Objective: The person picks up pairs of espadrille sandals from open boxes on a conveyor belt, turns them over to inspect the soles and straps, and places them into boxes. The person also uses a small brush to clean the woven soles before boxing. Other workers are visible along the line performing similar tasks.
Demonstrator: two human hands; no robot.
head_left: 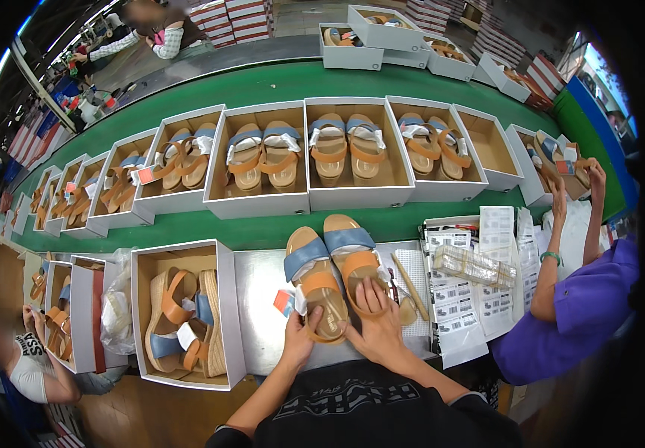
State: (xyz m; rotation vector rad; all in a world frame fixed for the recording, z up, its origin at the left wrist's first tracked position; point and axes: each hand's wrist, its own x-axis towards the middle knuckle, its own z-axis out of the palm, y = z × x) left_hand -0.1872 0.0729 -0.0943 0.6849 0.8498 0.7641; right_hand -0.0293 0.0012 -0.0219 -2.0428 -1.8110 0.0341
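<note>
In front of me is a pair of tan wedge-type sandals with blue toe straps and orange-brown ankle straps, toes pointing away. My left hand (304, 340) grips the left sandal (306, 259) at its heel end, its thumb over the edge. A small orange and blue tag (284, 302) hangs beside that sandal's strap. My right hand (373, 325) holds the right sandal (348, 239) by the heel, fingers reaching over the ankle strap and footbed; its thumb reaches the left sandal's heel. White tissue shows under the straps. What lies beneath the soles is hidden.
An open box (188, 373) with another sandal pair stands left on the metal table (259, 287). Label sheets (460, 321) lie right. Beyond, a row of boxed sandals (255, 201) lines the green belt (262, 82). People work at both sides; one wears a purple sleeve (587, 287).
</note>
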